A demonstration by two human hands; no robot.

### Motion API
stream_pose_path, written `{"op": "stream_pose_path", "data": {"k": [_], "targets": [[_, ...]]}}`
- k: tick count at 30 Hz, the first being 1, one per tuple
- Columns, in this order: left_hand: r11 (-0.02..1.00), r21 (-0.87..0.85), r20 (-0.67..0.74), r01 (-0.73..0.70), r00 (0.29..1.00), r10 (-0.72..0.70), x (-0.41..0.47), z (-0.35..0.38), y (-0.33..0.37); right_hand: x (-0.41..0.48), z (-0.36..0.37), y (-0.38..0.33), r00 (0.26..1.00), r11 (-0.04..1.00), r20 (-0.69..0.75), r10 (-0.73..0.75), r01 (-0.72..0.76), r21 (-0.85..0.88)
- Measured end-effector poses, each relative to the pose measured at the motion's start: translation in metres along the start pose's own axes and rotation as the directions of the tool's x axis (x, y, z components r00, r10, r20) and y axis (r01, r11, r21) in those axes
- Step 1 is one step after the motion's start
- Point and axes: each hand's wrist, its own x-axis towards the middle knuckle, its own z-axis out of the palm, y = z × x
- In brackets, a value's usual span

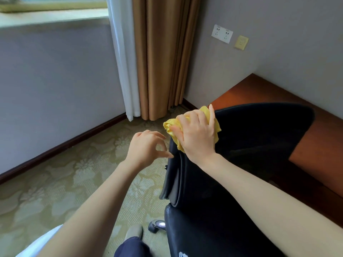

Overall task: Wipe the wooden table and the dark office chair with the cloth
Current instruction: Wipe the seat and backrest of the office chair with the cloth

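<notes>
**Chair Back Under the Cloth**

The person's left hand [146,147] hovered just beside the edge of the dark padded office chair [250,130], its fingers loosely curled and holding nothing. The crumpled yellow cloth [169,126] lay bunched on the chair's top corner, and the right hand [196,136] pressed it down with fingers gripping it. The chair step seemed in hand. The next move likely called for a sweep along the backrest towards the reddish-brown wooden counter [319,141].

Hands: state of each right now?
Left hand: open, holding nothing.
Right hand: closed on the cloth, against the chair.
</notes>
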Motion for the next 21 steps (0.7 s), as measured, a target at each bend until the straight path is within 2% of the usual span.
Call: {"op": "stream_pose_path", "data": {"k": [2,5,7,10,12,16,18,21], "targets": [[0.999,-0.01,-0.038,0.049,0.998,-0.05,-0.005,0.006,-0.002,-0.001,0.003,-0.002,0.998,0.998,0.001,-0.059,0.059,-0.036],[0.997,-0.035,0.007,0.073,0.997,-0.072,-0.011,0.007,-0.006,-0.004,0.009,0.001,0.981,0.98,-0.031,-0.19,0.188,-0.058],[0.989,-0.111,0.022,0.096,0.995,-0.095,-0.016,0.004,-0.01,-0.01,0.015,0.003,0.952,0.951,-0.059,-0.301,0.295,-0.09],[0.97,-0.189,-0.031,0.155,0.986,-0.164,-0.023,-0.006,-0.016,-0.024,0.028,0.004,0.908,0.907,-0.082,-0.412,0.399,-0.136],[0.963,-0.214,-0.059,0.167,0.981,-0.183,-0.025,-0.013,-0.015,-0.035,0.037,0.007,0.869,0.867,-0.094,-0.485,0.464,-0.183],[0.949,-0.288,-0.145,0.131,0.973,-0.178,-0.025,-0.027,-0.002,-0.048,0.047,0.02,0.74,0.745,-0.125,-0.661,0.628,-0.226],[0.944,-0.319,-0.191,0.089,0.969,-0.156,-0.025,-0.031,0.008,-0.049,0.048,0.025,0.725,0.74,-0.155,-0.671,0.644,-0.193],[0.97,-0.235,-0.248,-0.056,0.969,-0.004,-0.015,-0.037,0.031,-0.05,0.044,0.033,0.78,0.812,-0.233,-0.58,0.575,-0.098]]}}
